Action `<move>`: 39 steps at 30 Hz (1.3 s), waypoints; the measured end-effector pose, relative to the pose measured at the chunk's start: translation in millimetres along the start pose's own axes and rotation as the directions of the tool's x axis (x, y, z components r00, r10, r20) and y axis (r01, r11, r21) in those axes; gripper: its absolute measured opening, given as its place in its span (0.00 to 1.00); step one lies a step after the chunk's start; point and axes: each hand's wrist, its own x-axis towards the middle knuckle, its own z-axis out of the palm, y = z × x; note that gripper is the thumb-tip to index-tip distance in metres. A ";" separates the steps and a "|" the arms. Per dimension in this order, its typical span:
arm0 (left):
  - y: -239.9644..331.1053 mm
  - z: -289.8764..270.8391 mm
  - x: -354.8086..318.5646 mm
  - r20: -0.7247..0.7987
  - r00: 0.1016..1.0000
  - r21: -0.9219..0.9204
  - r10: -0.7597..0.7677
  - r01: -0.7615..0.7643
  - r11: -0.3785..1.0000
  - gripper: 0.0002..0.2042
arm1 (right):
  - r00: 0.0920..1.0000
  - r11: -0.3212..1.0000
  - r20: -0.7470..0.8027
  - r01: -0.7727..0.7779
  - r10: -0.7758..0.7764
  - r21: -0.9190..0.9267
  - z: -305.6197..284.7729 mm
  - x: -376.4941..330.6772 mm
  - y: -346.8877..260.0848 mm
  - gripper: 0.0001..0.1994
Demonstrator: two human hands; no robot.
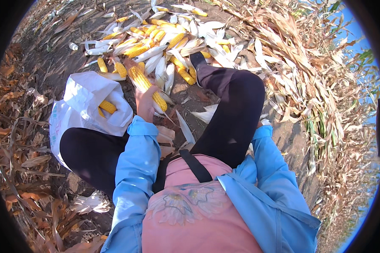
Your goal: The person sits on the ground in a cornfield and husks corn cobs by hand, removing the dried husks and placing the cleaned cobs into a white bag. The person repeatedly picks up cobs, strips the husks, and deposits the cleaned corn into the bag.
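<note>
Corn ear (140, 79), yellow, bare-kernelled; long axis slanting from upper left to lower right. Clasped in the left hand (145, 102), the nearer one, just right of the white sack (79, 89), whose open mouth faces it. Right hand (259, 125): well apart, mostly hidden beyond the right leg (236, 109); grip cannot be told.
</note>
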 end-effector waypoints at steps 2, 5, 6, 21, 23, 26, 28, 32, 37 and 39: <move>5.0 3.4 -4.2 0.027 1.000 -0.003 -0.001 0.001 1.000 0.17 | 0.999 0.992 -0.031 0.048 -0.044 0.118 -6.8 -4.1 -19.2 0.18; 8.7 7.9 -7.8 0.031 0.999 0.002 0.009 -0.010 1.000 0.16 | 0.994 0.962 -0.037 0.104 -0.098 0.251 -6.8 -11.8 -36.9 0.19; 9.0 9.7 -8.1 0.026 1.000 0.006 0.014 -0.014 1.000 0.16 | 0.992 0.949 -0.039 0.125 -0.119 0.291 -8.1 -13.7 -43.4 0.19; -2.7 16.9 -23.8 0.163 0.978 0.145 -0.129 0.105 0.984 0.16 | 0.955 0.544 0.188 -0.034 -0.229 0.838 -12.2 -18.3 -23.7 0.26; -5.4 21.2 -25.6 0.178 0.974 0.126 -0.139 0.117 0.985 0.16 | 0.964 0.632 0.153 0.019 -0.217 0.775 -19.0 -28.1 -18.1 0.22; -13.4 20.3 -24.8 0.223 0.955 0.103 -0.193 0.174 0.979 0.17 | 0.989 0.833 0.066 0.073 -0.130 0.548 -47.6 -37.5 -28.1 0.16; -18.3 28.9 -27.2 0.260 0.937 0.092 -0.234 0.218 0.972 0.18 | 0.989 0.918 -0.149 0.041 0.020 0.394 -70.7 -31.6 -20.6 0.14; -10.8 36.6 -36.5 0.286 0.882 0.033 -0.375 0.382 0.924 0.19 | 0.492 0.951 -0.845 0.305 -0.208 -0.057 -89.8 -45.3 -135.8 0.10; -22.0 37.5 -41.7 0.411 0.820 -0.091 -0.399 0.472 0.877 0.19 | 0.696 0.782 -0.423 0.621 -0.580 -0.050 -6.6 -25.1 -249.0 0.08; -26.5 37.9 -42.0 0.428 0.818 -0.104 -0.385 0.468 0.878 0.23 | 0.881 0.861 -0.136 0.472 -0.453 0.189 34.4 8.9 -261.6 0.13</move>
